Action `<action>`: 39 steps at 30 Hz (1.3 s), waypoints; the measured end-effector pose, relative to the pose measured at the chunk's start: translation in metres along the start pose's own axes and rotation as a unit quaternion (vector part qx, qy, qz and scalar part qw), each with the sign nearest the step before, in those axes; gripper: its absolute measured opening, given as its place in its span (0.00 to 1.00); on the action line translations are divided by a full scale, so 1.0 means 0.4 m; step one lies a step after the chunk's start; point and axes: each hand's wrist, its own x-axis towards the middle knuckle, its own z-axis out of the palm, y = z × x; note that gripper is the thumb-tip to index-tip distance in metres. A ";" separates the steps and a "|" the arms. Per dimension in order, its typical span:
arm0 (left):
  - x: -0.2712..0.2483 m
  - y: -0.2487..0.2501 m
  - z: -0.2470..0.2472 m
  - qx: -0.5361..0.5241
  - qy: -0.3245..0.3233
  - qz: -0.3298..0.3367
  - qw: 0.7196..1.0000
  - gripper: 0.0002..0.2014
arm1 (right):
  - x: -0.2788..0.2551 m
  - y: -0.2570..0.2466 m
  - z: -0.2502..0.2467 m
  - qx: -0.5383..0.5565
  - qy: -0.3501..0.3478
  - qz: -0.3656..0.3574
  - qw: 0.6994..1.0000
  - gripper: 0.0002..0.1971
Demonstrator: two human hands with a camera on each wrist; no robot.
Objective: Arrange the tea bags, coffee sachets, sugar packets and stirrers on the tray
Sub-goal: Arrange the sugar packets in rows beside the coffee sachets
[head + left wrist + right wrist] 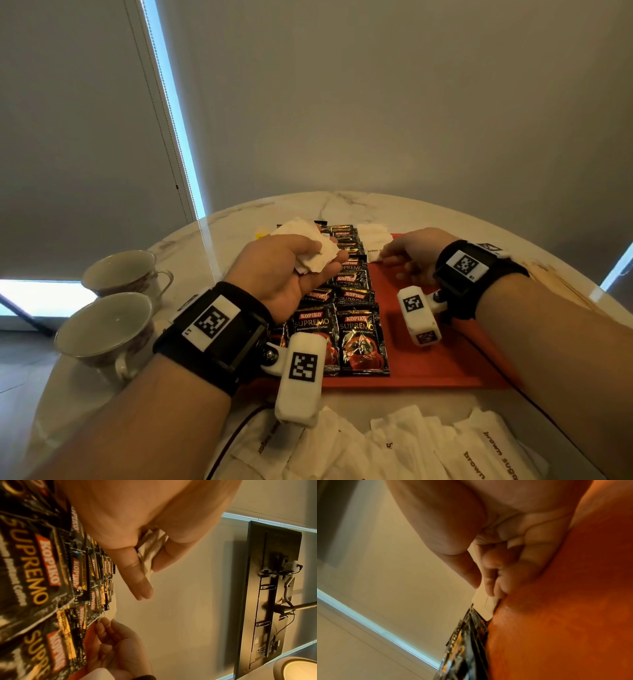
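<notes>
A red tray [455, 356] lies on the marble table, its left half covered by rows of black coffee sachets [361, 337]. My left hand [291, 267] hovers palm up over the sachets and holds a bunch of white sugar packets [308, 243], which show between thumb and fingers [149, 553] in the left wrist view. At the tray's far end my right hand [407, 255] pinches one white brown-sugar packet [373, 255] and sets it down beside the sachets [485, 601]. More white packets [375, 231] lie just behind it.
A heap of loose brown-sugar packets [411, 445] lies near the table's front edge. Two teacups [113, 322] stand at the left. Wooden stirrers [561, 284] lie to the right of the tray. A yellow item [262, 234] peeks out behind the sachets.
</notes>
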 end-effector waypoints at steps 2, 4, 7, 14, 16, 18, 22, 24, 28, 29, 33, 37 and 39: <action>-0.003 -0.001 -0.002 0.020 -0.008 -0.010 1.000 0.11 | -0.018 0.003 -0.002 0.033 -0.006 -0.016 0.999 0.08; -0.004 -0.001 -0.001 0.024 -0.007 -0.009 1.000 0.12 | -0.047 0.005 -0.002 0.084 -0.028 -0.062 0.994 0.09; -0.002 -0.007 0.005 0.031 0.003 0.010 0.999 0.14 | -0.113 0.003 0.016 0.151 -0.120 -0.143 0.971 0.10; -0.002 -0.020 0.006 0.085 0.018 0.066 0.994 0.12 | -0.178 0.011 0.088 0.133 -0.222 -0.219 0.941 0.09; -0.004 -0.018 0.006 0.105 0.002 0.063 0.992 0.13 | -0.170 0.014 0.087 0.139 -0.219 -0.218 0.941 0.06; -0.007 -0.016 0.007 0.116 -0.011 0.055 0.992 0.12 | -0.164 0.014 0.081 0.148 -0.219 -0.216 0.940 0.04; -0.010 -0.016 0.005 0.126 -0.013 0.049 0.991 0.12 | -0.158 0.004 0.073 0.223 -0.229 -0.208 0.924 0.05; -0.009 -0.018 0.005 0.134 -0.005 0.058 0.989 0.13 | -0.158 0.000 0.072 0.253 -0.225 -0.201 0.919 0.04; -0.004 -0.024 0.004 0.146 0.013 0.085 0.986 0.17 | -0.154 0.011 0.078 0.233 -0.232 -0.215 0.920 0.12; -0.003 -0.025 0.005 0.146 0.015 0.088 0.985 0.17 | -0.155 0.012 0.080 0.224 -0.238 -0.224 0.918 0.13; -0.002 -0.021 0.012 0.125 0.031 0.082 0.988 0.14 | -0.155 0.015 0.084 0.219 -0.206 -0.250 0.920 0.06; -0.006 -0.011 0.014 0.097 0.051 0.078 0.991 0.09 | -0.151 0.016 0.085 0.232 -0.189 -0.230 0.926 0.08; -0.005 -0.010 0.013 0.088 0.061 0.078 0.991 0.09 | -0.151 0.015 0.084 0.241 -0.209 -0.225 0.921 0.08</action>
